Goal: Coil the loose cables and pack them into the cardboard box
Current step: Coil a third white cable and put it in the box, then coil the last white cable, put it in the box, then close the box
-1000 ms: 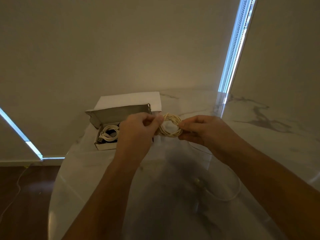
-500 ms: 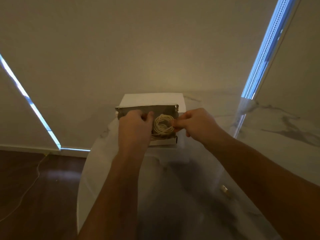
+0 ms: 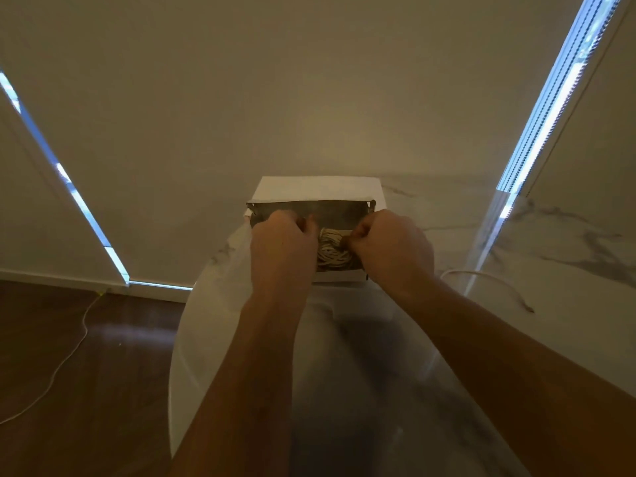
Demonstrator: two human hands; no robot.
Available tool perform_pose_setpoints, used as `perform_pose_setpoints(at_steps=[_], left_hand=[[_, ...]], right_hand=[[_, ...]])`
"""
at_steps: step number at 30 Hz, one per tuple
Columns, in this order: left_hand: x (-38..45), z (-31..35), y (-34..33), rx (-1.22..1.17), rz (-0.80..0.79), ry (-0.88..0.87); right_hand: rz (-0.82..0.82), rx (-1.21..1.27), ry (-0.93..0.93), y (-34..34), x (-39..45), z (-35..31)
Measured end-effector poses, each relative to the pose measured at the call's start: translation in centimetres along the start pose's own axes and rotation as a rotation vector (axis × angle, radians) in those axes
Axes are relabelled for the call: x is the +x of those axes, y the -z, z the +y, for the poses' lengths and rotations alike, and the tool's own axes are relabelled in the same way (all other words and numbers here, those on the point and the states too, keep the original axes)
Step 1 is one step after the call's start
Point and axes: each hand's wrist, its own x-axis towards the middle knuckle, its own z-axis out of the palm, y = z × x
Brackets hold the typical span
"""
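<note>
A small open cardboard box (image 3: 339, 277) with its white lid (image 3: 316, 189) folded back stands at the far end of the marble table. A coiled cream cable (image 3: 332, 251) lies down inside the box between my hands. My left hand (image 3: 282, 249) grips its left side with curled fingers and covers the box's left half. My right hand (image 3: 390, 247) pinches the coil's right edge. A loose white cable (image 3: 488, 280) lies on the table to the right of the box.
The marble table (image 3: 344, 356) has a rounded left edge above a dark wood floor (image 3: 86, 356). A thin white cord (image 3: 62, 363) trails across that floor. A plain wall stands right behind the box, with a bright blind gap (image 3: 537, 125) at the right.
Both hands carried the coiled cable from above the table, right of the box, into the box and lowered it. The view swung so the box sits centred.
</note>
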Motion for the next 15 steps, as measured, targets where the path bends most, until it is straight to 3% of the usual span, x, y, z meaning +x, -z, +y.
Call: perform_pose_setpoints(at_steps=[6, 15], left_hand=[[-0.1, 0.0, -0.3, 0.012, -0.007, -0.014], [-0.9, 1.1, -0.4, -0.075, -0.049, -0.121]], right_hand=[[0.034, -0.135, 0.153, -0.1, -0.6, -0.1], [0.029, 0.079, 0.187, 1.0, -0.9, 1.0]])
